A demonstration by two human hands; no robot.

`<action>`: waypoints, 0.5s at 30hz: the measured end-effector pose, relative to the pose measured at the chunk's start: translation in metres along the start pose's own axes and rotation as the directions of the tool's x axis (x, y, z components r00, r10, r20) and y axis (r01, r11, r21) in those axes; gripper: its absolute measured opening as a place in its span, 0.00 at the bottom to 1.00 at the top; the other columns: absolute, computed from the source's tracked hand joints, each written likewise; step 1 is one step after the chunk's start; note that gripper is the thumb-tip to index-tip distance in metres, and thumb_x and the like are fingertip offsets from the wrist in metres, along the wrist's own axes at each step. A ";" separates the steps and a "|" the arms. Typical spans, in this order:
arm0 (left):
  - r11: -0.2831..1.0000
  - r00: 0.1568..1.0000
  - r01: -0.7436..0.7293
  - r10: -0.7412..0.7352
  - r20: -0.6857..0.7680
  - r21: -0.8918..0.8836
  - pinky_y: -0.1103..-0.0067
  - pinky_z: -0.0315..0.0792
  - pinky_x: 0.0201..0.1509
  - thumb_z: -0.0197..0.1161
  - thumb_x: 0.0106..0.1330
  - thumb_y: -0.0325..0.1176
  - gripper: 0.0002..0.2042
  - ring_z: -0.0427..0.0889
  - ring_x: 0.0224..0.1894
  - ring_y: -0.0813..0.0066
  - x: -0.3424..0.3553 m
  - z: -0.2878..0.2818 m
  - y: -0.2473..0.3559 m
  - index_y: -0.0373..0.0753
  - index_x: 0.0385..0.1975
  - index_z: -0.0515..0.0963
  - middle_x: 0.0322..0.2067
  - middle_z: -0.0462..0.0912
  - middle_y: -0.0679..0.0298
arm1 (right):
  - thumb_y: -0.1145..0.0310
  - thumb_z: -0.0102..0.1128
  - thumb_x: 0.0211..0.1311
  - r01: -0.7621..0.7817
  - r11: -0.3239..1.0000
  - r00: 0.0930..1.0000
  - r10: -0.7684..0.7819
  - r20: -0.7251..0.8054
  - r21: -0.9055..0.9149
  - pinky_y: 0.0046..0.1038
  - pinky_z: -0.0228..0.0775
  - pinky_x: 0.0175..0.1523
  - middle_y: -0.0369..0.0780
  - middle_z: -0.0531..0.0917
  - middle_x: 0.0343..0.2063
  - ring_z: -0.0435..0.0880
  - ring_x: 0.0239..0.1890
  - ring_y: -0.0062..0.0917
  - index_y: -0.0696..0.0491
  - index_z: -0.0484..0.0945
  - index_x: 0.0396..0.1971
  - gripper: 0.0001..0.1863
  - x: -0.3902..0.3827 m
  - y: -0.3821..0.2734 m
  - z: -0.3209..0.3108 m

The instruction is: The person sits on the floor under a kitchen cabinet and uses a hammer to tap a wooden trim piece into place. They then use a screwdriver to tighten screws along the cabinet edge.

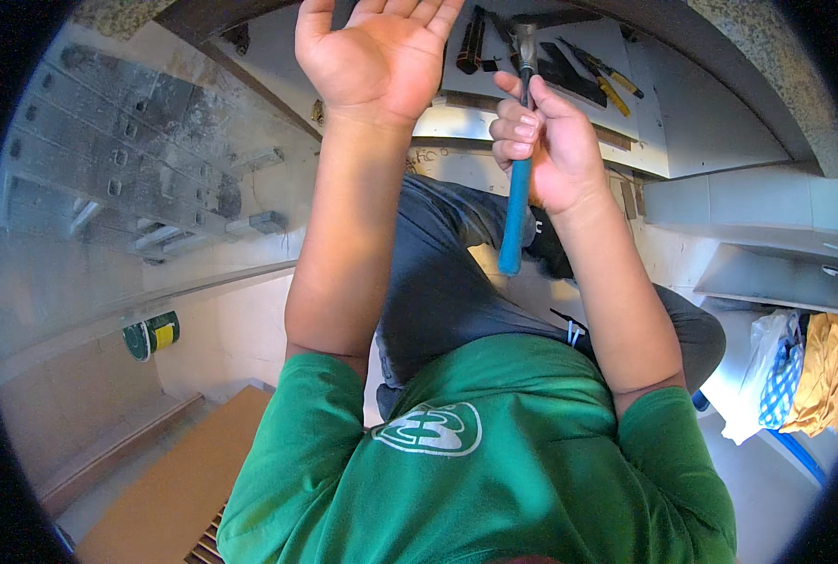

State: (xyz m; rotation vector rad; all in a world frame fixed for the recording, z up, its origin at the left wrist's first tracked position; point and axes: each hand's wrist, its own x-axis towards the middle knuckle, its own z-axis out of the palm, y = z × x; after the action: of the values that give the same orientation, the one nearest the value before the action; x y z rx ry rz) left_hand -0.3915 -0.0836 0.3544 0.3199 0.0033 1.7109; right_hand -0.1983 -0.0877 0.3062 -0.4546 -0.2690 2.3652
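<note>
My right hand [569,146] is wrapped round a hammer [515,221] with a blue grip. Its metal head points up and away, over the white board, while the end of the handle hangs down toward my lap. To the left, my raised left hand [372,61] is open, palm showing and fingers stretched out past the top edge of the picture. Nothing lies in that palm. Beyond my hands, several hand tools rest on the white board [654,127], among them a dark tool [473,45] and slim tools with yellow handles [615,94].
A grey-speckled frame [786,56] curves round the far side. A dusty glass-like panel [52,273] stands at the left, with a green can [160,334] nearby. Cardboard [170,479] lies lower left. Plastic bags [767,376] and yellow-brown cloth [823,371] hang at the right.
</note>
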 end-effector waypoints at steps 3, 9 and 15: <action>1.000 1.000 -0.014 0.013 -0.027 -0.018 0.56 0.50 0.79 0.59 0.68 0.52 0.37 0.60 0.71 0.48 0.001 -0.002 -0.003 0.30 0.66 0.57 0.66 0.63 0.45 | 0.56 0.44 0.79 -0.023 1.000 1.000 0.023 -0.014 -0.008 0.25 0.64 0.28 0.32 0.68 0.19 0.68 0.23 0.20 0.55 0.71 0.51 0.17 -0.001 0.001 0.003; 0.996 0.996 -0.064 0.067 -0.054 0.058 0.56 0.51 0.78 0.61 0.66 0.52 0.33 0.64 0.67 0.49 0.003 -0.003 -0.018 0.33 0.60 0.63 0.61 0.68 0.50 | 0.60 0.47 0.78 0.139 0.988 0.990 -0.140 -0.019 -0.071 0.23 0.64 0.28 0.33 0.68 0.19 0.67 0.23 0.20 0.57 0.71 0.49 0.15 -0.004 -0.004 0.012; 0.998 1.000 -0.021 0.022 -0.013 0.058 0.57 0.52 0.77 0.61 0.66 0.54 0.34 0.65 0.66 0.49 -0.001 -0.001 -0.021 0.30 0.59 0.64 0.60 0.69 0.48 | 0.61 0.47 0.78 -0.110 0.950 0.992 0.087 0.091 0.292 0.21 0.63 0.25 0.31 0.65 0.18 0.66 0.21 0.19 0.59 0.71 0.48 0.15 0.003 -0.019 0.018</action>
State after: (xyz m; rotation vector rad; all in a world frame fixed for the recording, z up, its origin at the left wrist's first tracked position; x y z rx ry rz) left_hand -0.3716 -0.0806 0.3492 0.3521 0.0597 1.7362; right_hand -0.1955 -0.0729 0.3283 -0.2380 0.0781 2.4699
